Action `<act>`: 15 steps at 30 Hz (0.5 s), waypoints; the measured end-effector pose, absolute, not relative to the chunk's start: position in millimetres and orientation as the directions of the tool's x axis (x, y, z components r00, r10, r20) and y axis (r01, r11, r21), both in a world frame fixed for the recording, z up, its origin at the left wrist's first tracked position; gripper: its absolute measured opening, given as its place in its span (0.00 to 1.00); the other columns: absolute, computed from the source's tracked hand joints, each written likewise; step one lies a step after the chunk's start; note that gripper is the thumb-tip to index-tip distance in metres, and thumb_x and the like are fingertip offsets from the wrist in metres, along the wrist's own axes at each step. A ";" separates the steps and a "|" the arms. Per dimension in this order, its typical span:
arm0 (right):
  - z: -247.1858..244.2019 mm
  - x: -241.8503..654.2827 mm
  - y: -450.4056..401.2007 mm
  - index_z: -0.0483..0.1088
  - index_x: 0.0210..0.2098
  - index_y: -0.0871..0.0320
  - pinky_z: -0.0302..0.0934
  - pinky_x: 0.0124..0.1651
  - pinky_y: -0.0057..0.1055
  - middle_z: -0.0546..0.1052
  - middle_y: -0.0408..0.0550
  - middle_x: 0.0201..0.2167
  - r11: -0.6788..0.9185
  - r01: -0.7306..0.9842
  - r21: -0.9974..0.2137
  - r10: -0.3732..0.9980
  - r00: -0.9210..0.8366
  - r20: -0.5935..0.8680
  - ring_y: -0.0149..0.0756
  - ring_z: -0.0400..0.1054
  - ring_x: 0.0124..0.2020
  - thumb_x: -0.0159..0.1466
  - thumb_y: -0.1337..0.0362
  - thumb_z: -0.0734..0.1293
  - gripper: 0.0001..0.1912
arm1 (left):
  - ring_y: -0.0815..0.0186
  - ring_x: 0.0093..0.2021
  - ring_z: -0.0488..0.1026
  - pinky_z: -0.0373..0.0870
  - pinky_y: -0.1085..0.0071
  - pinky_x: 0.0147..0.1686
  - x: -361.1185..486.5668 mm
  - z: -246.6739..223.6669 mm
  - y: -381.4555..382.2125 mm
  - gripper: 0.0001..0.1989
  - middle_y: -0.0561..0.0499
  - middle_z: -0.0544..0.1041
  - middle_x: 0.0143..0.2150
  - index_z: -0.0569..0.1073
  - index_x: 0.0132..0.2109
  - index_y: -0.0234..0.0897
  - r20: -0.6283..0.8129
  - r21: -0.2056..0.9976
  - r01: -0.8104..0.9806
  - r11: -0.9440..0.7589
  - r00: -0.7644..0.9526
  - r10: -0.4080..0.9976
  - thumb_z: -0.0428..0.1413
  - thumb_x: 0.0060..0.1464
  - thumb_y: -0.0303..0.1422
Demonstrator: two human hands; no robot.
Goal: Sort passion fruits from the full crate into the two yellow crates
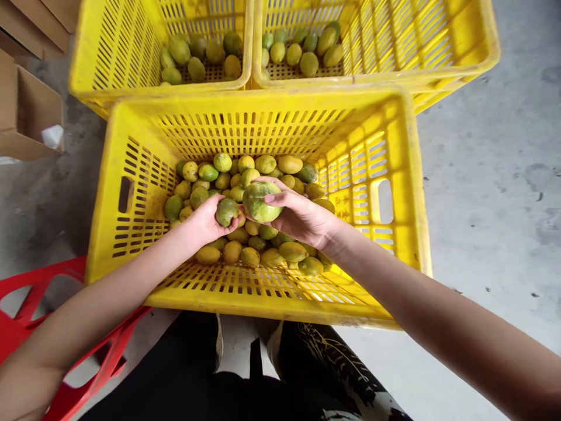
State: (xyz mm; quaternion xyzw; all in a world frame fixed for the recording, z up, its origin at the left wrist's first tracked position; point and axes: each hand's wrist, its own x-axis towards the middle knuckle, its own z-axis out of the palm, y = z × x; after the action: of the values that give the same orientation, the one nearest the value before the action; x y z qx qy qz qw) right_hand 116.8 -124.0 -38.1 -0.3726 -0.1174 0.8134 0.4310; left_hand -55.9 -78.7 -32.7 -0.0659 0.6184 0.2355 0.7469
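Observation:
Over the near yellow crate (258,105), my left hand (209,219) is closed around a small dark-green lemon (227,212). Just to its right, my right hand (302,216) grips a larger pale-green lemon (259,202), thumb across its side. The two hands are close together, and the fingers behind the fruit are partly hidden. Beneath them many yellow and green lemons (293,251) lie loose on the crate's slatted floor.
Beyond the near crate stand a left yellow crate (87,64) and a right yellow crate (477,41), each holding several green lemons. A red plastic stool (26,316) is at left. An open cardboard box (37,111) sits on the grey floor (486,193).

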 end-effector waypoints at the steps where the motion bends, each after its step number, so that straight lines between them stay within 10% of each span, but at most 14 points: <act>1: -37.4 117.3 -124.1 0.71 0.45 0.54 0.72 0.47 0.34 0.77 0.43 0.41 -0.606 -0.600 -0.522 0.787 -0.361 -0.500 0.35 0.74 0.40 0.51 0.71 0.74 0.22 | 0.64 0.22 0.71 0.69 0.75 0.17 -54.9 -32.1 -78.4 0.06 0.48 0.73 0.27 0.70 0.39 0.37 -0.958 0.202 -0.407 0.891 0.107 0.266 0.50 0.65 0.30; 15: -39.0 116.7 -123.7 0.67 0.45 0.49 0.68 0.41 0.25 0.74 0.36 0.35 -0.500 -0.592 -0.633 0.859 -0.244 -0.450 0.28 0.68 0.34 0.48 0.74 0.74 0.26 | 0.65 0.24 0.73 0.62 0.79 0.16 -59.8 -37.9 -75.8 0.11 0.46 0.75 0.30 0.69 0.42 0.35 -0.934 0.240 -0.402 0.883 0.152 0.323 0.47 0.69 0.36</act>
State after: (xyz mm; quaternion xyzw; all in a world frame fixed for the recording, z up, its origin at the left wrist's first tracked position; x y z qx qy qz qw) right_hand 116.7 -123.7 -39.0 -0.3953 -0.1690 0.7704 0.4708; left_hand -59.8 -75.8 -37.9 -0.0328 0.6056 0.2392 0.7582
